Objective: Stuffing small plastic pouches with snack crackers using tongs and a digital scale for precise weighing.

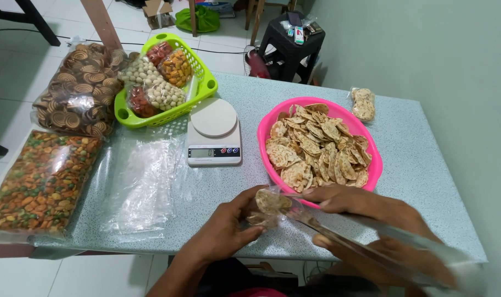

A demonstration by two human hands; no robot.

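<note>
I'm seeing left hand (228,231) pinching crackers (270,202) inside clear bag (338,231); right hand (366,220) gripping bag, long axis running near-right.

A: How many baskets were on the table?
B: Two, one green basket (206,82) and one pink basket (272,124) full of crackers.
A: And scales?
B: Just one kitchen scale (214,133). Plus two big snack bags, a spiral biscuit bag (80,91) and a mixed nut bag (41,181).
A: Small packs?
B: One small cracker pack (363,103) by the wall, about five packs in the green one.
</note>
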